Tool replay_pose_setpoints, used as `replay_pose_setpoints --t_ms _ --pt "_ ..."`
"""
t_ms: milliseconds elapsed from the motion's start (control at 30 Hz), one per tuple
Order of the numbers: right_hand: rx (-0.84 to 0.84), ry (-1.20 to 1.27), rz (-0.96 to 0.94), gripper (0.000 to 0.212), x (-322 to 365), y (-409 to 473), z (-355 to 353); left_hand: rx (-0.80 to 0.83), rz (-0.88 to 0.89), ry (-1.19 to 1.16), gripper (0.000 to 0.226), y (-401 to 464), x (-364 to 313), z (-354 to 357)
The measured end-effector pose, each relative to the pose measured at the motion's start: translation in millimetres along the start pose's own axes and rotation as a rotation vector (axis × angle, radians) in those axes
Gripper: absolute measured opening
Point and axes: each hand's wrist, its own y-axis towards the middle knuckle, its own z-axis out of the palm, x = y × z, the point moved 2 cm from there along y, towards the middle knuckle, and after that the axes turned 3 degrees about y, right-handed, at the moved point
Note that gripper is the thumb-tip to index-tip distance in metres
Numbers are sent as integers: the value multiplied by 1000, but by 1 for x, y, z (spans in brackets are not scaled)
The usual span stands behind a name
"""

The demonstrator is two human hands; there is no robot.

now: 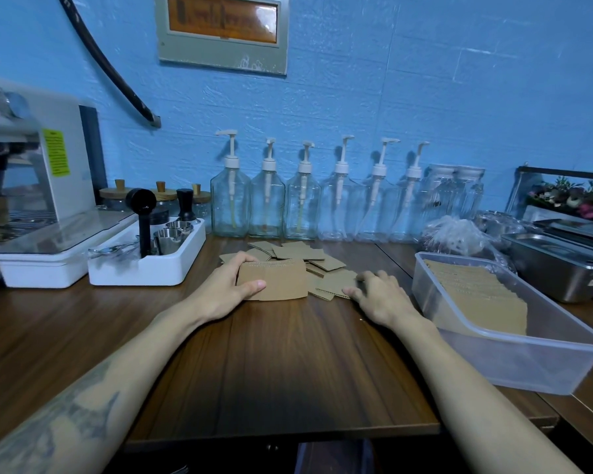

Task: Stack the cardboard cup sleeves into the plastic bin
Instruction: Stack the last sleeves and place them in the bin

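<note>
A small stack of brown cardboard cup sleeves (281, 280) stands on edge on the wooden counter, and my left hand (228, 290) is shut on it, thumb in front and fingers behind. More loose sleeves (298, 253) lie scattered flat behind and to the right of it. My right hand (380, 295) rests on the counter with its fingertips on one flat sleeve (332, 285). The clear plastic bin (514, 357) sits at the right, holding a long leaning row of sleeves (473, 292).
A white tray (144, 271) with metal cups and a tamper stands at the left, beside an espresso machine (38, 186). Several pump bottles (302, 196) line the blue wall. Steel pans (558, 271) and a plastic bag (456, 237) sit behind the bin.
</note>
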Motion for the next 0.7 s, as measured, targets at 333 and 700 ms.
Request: replay_pose_setpoints --t_ms 333,700 --pt "-17 40 -6 63 -1 0 -2 -6 20 -44 31 0 -2 1" --pt "-263 552 -61 20 7 0 -11 -7 4 -3 37 0 0 0"
